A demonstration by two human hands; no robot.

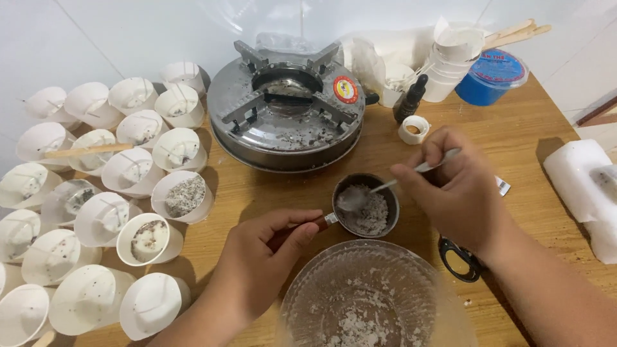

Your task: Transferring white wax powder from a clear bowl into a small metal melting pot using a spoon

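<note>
A small dark metal pot (366,205), upright near the middle of the wooden table just in front of the round stove, holds white flaky wax, its handle gripped by the left hand (270,257), while the right hand (450,186) dips a metal spoon (385,186) into it.

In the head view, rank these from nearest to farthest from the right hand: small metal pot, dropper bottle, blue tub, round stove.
From the right hand:
1. Small metal pot, just left of it, the spoon dipping in.
2. Dropper bottle, behind it.
3. Round stove and blue tub, both farther back; too close to call.
</note>
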